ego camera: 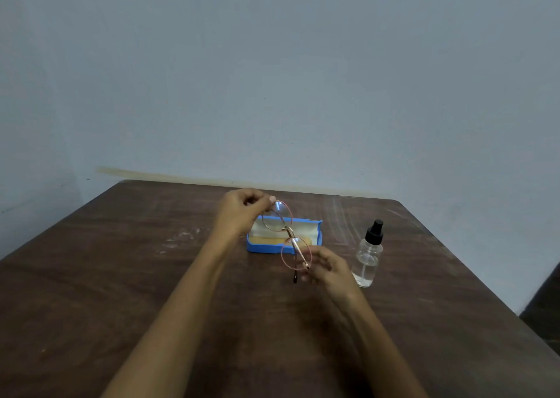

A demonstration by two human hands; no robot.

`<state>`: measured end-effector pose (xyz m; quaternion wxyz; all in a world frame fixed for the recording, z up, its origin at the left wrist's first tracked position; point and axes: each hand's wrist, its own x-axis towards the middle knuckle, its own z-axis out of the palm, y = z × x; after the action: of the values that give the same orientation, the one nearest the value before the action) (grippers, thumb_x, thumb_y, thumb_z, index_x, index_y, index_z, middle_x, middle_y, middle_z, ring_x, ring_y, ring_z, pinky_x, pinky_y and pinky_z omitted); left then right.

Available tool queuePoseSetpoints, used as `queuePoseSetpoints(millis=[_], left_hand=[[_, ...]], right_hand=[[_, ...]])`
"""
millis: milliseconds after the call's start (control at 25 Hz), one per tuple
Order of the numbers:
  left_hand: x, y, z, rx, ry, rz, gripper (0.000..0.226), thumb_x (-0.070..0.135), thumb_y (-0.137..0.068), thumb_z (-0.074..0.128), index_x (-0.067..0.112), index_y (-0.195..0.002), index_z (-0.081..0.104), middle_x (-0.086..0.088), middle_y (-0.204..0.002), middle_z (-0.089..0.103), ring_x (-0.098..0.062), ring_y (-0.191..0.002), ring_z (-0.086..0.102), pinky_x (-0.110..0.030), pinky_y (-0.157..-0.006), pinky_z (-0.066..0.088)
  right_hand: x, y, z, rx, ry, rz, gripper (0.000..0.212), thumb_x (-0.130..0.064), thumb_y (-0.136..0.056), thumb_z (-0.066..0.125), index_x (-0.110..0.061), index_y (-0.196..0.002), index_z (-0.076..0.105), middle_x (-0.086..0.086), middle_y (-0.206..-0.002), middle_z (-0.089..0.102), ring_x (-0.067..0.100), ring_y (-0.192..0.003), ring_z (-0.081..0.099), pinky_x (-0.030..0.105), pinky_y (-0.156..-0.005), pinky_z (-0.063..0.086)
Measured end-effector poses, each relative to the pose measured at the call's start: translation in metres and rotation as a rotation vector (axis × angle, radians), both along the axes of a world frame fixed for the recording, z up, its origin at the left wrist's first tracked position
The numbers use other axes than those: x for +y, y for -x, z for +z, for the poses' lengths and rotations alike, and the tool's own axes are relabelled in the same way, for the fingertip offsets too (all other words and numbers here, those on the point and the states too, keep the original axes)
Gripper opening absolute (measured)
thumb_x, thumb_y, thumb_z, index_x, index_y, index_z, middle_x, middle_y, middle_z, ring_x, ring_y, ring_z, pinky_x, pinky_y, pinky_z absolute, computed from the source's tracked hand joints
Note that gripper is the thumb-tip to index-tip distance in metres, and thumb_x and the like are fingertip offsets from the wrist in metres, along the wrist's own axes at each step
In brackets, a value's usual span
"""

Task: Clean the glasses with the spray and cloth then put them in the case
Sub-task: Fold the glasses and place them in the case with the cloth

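Thin pink-gold wire glasses (288,234) hang above the open blue case (315,231), turned so one lens is far and one near. My left hand (239,213) pinches the far lens rim. My right hand (325,269) pinches the near end by the folded temple. A yellow cloth (266,240) lies inside the case. The clear spray bottle (370,256) with a black nozzle stands upright to the right of my right hand, apart from it.
The dark brown wooden table (121,276) has pale scuff marks left of the case. Its far edge runs along a grey-blue wall (272,79), and its right edge drops off toward a dark floor area.
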<state>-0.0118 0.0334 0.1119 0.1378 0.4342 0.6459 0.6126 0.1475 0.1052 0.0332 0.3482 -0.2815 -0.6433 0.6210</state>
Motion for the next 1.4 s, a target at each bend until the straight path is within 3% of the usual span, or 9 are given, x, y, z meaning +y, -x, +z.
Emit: queuePoseSetpoints(millis=[240,560,760,840,1000,1120,1200,1320,1400], left_hand=[[-0.006,0.01,-0.018,-0.23,-0.08,0.22,0.018,0.016,-0.081,0.064,0.011,-0.063,0.067,-0.005,-0.068,0.067,-0.013,-0.067,0.058,-0.028,-0.067,0.044],[-0.023,0.02,-0.044,-0.364,-0.02,0.117,0.018,0.009,-0.08,0.065,0.015,-0.063,0.067,0.015,-0.05,0.066,0.008,-0.057,0.058,-0.007,-0.061,0.042],[-0.024,0.024,-0.055,-0.446,0.172,0.104,0.016,0.021,-0.083,0.062,0.019,-0.068,0.065,0.002,-0.08,0.064,-0.022,-0.102,0.054,-0.035,-0.093,0.032],[-0.023,0.027,-0.056,-0.471,0.217,0.113,0.017,0.028,-0.085,0.059,0.019,-0.071,0.065,-0.001,-0.083,0.064,-0.027,-0.104,0.054,-0.046,-0.108,0.026],[-0.019,0.027,-0.058,-0.503,0.252,0.132,0.021,0.029,-0.085,0.06,0.015,-0.069,0.064,0.0,-0.074,0.061,-0.039,-0.12,0.045,-0.048,-0.111,0.022],[-0.016,0.028,-0.058,-0.515,0.272,0.151,0.022,0.022,-0.083,0.063,0.011,-0.063,0.063,0.002,-0.059,0.061,-0.017,-0.072,0.06,-0.044,-0.104,0.033],[-0.012,0.029,-0.059,-0.531,0.25,0.184,0.027,0.015,-0.083,0.063,0.009,-0.057,0.06,0.008,-0.037,0.058,-0.004,-0.04,0.048,-0.034,-0.079,0.045],[-0.006,0.03,-0.063,-0.554,0.244,0.227,0.028,0.011,-0.081,0.063,0.008,-0.054,0.06,0.01,-0.027,0.052,-0.009,-0.049,0.048,-0.041,-0.09,0.042],[0.0,0.034,-0.066,-0.562,0.234,0.237,0.028,0.011,-0.08,0.063,0.008,-0.053,0.06,0.009,-0.029,0.054,-0.011,-0.056,0.048,-0.036,-0.083,0.037]], right_hand=[[-0.001,-0.007,-0.01,0.201,0.359,0.19,0.018,0.004,-0.086,0.05,-0.001,-0.099,0.061,0.012,-0.082,0.068,0.013,-0.067,0.067,0.02,-0.06,0.055],[0.0,-0.004,-0.008,0.219,0.097,0.017,0.019,0.001,-0.083,0.057,-0.014,-0.092,0.065,0.001,-0.063,0.066,0.01,-0.057,0.059,0.018,-0.054,0.049],[0.001,-0.001,-0.003,0.121,-0.141,-0.096,0.024,0.005,-0.082,0.058,-0.017,-0.082,0.067,-0.001,-0.057,0.064,0.006,-0.052,0.056,0.016,-0.049,0.046],[0.002,0.001,-0.001,0.09,-0.213,-0.118,0.028,0.007,-0.081,0.059,-0.019,-0.078,0.068,-0.001,-0.058,0.063,0.002,-0.049,0.054,0.014,-0.048,0.045],[0.007,0.004,0.002,0.058,-0.247,-0.139,0.02,0.009,-0.082,0.058,-0.008,-0.083,0.069,0.003,-0.064,0.064,0.0,-0.049,0.057,0.012,-0.049,0.046],[0.011,0.006,0.005,0.067,-0.245,-0.143,0.021,0.01,-0.079,0.06,-0.007,-0.086,0.07,0.001,-0.073,0.067,0.001,-0.056,0.061,0.011,-0.053,0.048],[0.013,0.007,0.006,0.072,-0.236,-0.146,0.023,0.009,-0.077,0.063,-0.011,-0.087,0.07,0.001,-0.078,0.069,0.006,-0.064,0.063,0.012,-0.058,0.051],[0.014,0.011,0.006,0.037,-0.214,-0.146,0.02,0.006,-0.077,0.065,-0.012,-0.085,0.069,0.004,-0.078,0.068,0.01,-0.068,0.061,0.011,-0.058,0.051],[0.016,0.014,0.006,0.023,-0.215,-0.161,0.02,0.006,-0.077,0.065,-0.014,-0.078,0.067,0.004,-0.075,0.067,0.012,-0.067,0.06,0.01,-0.056,0.05]])
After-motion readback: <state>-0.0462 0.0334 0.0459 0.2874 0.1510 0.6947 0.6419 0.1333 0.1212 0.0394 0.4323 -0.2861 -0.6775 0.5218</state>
